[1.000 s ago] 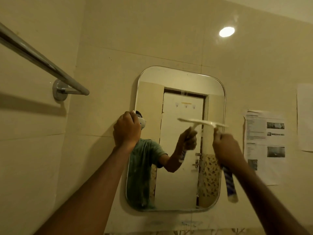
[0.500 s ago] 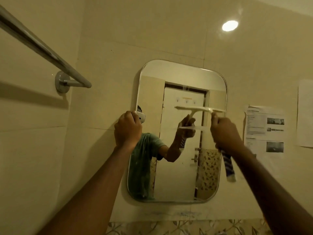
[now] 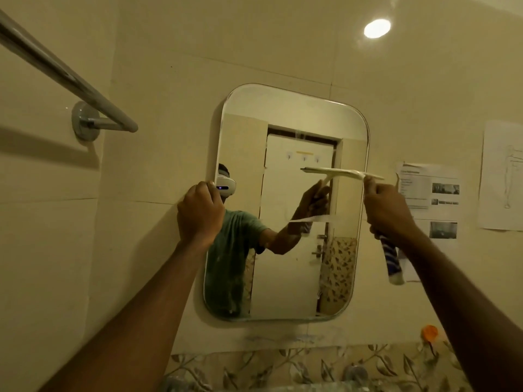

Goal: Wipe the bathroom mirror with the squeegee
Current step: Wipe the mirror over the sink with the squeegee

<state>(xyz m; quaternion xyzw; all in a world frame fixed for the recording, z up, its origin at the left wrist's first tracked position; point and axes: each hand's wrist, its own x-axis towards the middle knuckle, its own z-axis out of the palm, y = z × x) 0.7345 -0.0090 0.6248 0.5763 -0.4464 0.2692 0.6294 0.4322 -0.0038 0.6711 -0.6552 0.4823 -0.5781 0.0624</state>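
Mirror (image 3: pixel 294 278): rounded rectangle, mounted on a tiled wall. Squeegee (image 3: pixel 339 173): pale blade lying level on the upper right of the glass, its right end passing over the mirror's right edge; blue-and-white handle end showing below the fist. Right hand (image 3: pixel 387 210): grip clamped round the squeegee handle. Left hand (image 3: pixel 199 213): grip curled over the mirror's left edge at mid-height. Pale streak (image 3: pixel 311 219): across the glass below the blade. Towel rail (image 3: pixel 65 77): wall, upper left. Printed sheets (image 3: pixel 430 193): wall, right of the mirror.
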